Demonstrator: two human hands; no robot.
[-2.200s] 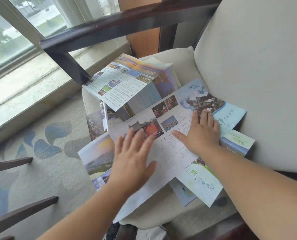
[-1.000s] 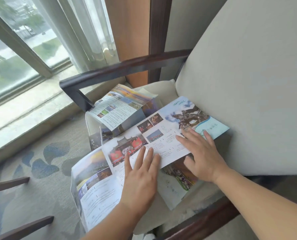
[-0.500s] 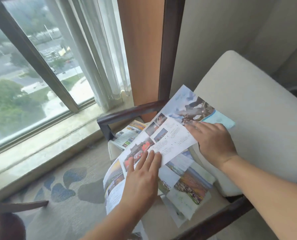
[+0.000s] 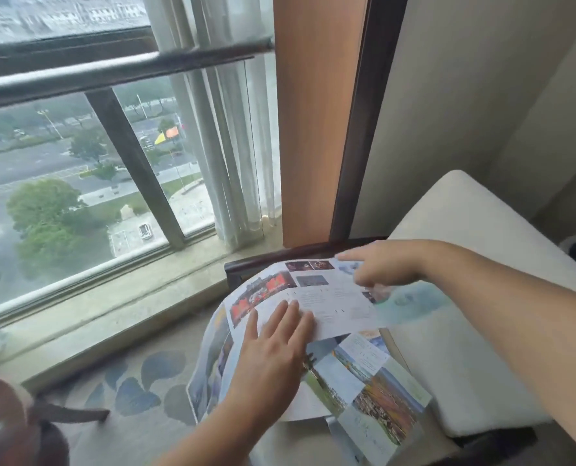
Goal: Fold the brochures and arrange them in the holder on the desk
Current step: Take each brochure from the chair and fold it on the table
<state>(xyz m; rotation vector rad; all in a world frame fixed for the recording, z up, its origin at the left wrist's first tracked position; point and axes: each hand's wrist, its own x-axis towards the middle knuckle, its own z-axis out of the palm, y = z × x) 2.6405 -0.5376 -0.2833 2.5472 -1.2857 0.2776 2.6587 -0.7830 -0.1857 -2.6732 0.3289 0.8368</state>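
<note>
Near fg.: left hand (image 4: 273,351), forearm entering from the bottom edge, lies palm down w/ fingers straight and close together on the big brochure (image 4: 326,297); the hand is released and grips nothing. The big brochure is unfolded, printed side up (red building photo, small dark photos, text blocks). It bows upward over the cream upholstered chair (image 4: 454,371), and its window-side end droops toward the patterned carpet (image 4: 138,381). Under it, nearer the camera, a second brochure (image 4: 377,395) lies partly unfolded on the chair, landscape photos showing. Mid: right hand (image 4: 385,265), arm coming in from the right, sits at the far edge of the big brochure. Its index finger stretches toward the window and the other fingers bend down to the sheet; w/ motion blur, cannot tell whether it pinches the paper. The pale-blue end panel of the sheet is blurred below that wrist. Just behind: dark wooden armrest (image 4: 279,257). Lower-left corner: part of another dark wooden chair (image 4: 68,413), blurred. Far: stone sill (image 4: 128,297), window (image 4: 61,196) w/ dark frame, sheer curtain (image 4: 232,146), orange-brown wood panel (image 4: 310,112), beige wall (image 4: 464,95).
</note>
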